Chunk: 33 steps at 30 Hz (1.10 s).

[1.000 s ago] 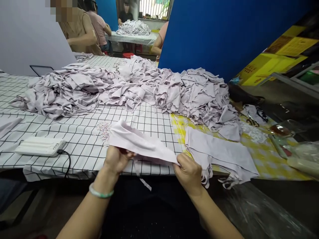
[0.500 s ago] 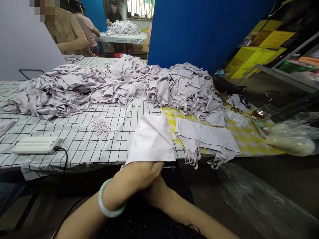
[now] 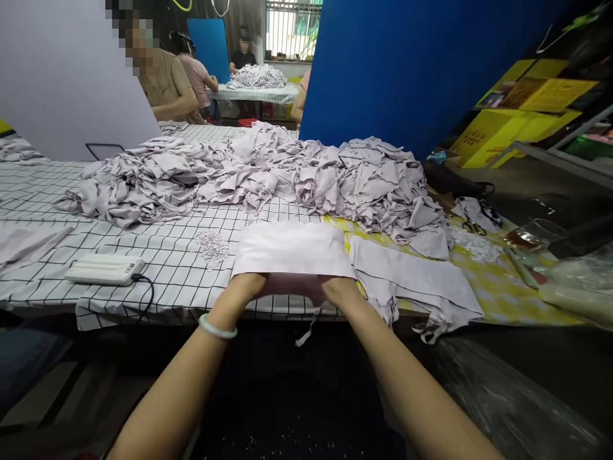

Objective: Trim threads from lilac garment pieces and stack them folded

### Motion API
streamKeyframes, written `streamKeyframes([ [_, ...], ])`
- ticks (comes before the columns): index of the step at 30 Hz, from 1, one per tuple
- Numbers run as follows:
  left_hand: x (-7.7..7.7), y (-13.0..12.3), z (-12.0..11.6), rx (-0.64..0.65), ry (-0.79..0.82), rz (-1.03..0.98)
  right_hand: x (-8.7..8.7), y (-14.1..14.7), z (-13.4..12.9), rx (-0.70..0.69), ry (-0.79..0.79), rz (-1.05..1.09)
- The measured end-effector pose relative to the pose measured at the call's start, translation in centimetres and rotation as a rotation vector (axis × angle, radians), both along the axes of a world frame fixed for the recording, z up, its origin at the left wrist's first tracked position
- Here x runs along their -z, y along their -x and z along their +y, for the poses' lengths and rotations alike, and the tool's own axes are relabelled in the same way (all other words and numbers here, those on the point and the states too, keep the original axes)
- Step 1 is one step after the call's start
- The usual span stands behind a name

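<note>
A pale lilac cloth piece point(image 3: 293, 250) lies spread flat over the near edge of the checked table point(image 3: 158, 255). My left hand point(image 3: 245, 287) grips its near left corner, a pale bangle on that wrist. My right hand point(image 3: 341, 291) grips its near right corner, fingers tucked under the cloth. A thin strap hangs down from the piece between my hands. To its right rests a flat stack of the same lilac pieces point(image 3: 416, 281), straps dangling over the edge. A long heap of crumpled lilac pieces point(image 3: 268, 176) fills the middle of the table.
A white power bank point(image 3: 104, 269) with a black cable lies at the left. Small scraps point(image 3: 212, 243) sit near the cloth. Scissors point(image 3: 472, 225), a glass dish point(image 3: 525, 237) and plastic bags are at the right. A blue board point(image 3: 412, 70) stands behind. Other people work at the far tables.
My hands crossed over with the cloth half a second ago, then parted. The piece, first held up between both hands, now lies flat on the table edge.
</note>
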<state>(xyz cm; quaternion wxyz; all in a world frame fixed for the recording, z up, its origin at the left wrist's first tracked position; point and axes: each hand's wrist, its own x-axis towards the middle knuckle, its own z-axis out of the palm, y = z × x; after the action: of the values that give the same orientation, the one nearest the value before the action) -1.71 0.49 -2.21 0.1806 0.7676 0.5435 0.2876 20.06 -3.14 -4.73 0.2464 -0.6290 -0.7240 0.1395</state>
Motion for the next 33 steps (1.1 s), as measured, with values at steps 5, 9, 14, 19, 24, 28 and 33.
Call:
streamKeyframes([
  [5, 3.1, -1.2, -0.9, -0.06, 0.41, -0.291, 5.0, 1.6, 1.9, 0.004, 0.088, -0.167],
  [9, 2.0, 0.2, -4.5, -0.202, 0.506, -0.685, 6.0, 1.6, 1.3, 0.002, -0.081, -0.143],
  [14, -0.4, 5.2, -7.1, -0.103, 0.672, -0.658, 1.7, 0.2, -2.3, -0.224, 0.09, -0.051],
  [19, 0.4, 6.9, -2.4, -0.344, 0.104, -0.057, -2.7, -3.6, -1.9, -0.154, 0.401, 0.215],
  [24, 2.7, 4.7, 4.0, -0.324, 0.064, 0.326, 0.6, -3.4, 4.2, 0.34, 0.167, -0.021],
  [28, 2.7, 6.2, 5.0, -0.326, 0.124, 0.216, 3.4, -3.1, 6.0, 0.245, 0.074, -0.052],
  [33, 2.4, 7.2, 2.5, -0.454, -0.034, 0.235, 4.0, -4.2, 5.8, 0.279, -0.023, -0.083],
])
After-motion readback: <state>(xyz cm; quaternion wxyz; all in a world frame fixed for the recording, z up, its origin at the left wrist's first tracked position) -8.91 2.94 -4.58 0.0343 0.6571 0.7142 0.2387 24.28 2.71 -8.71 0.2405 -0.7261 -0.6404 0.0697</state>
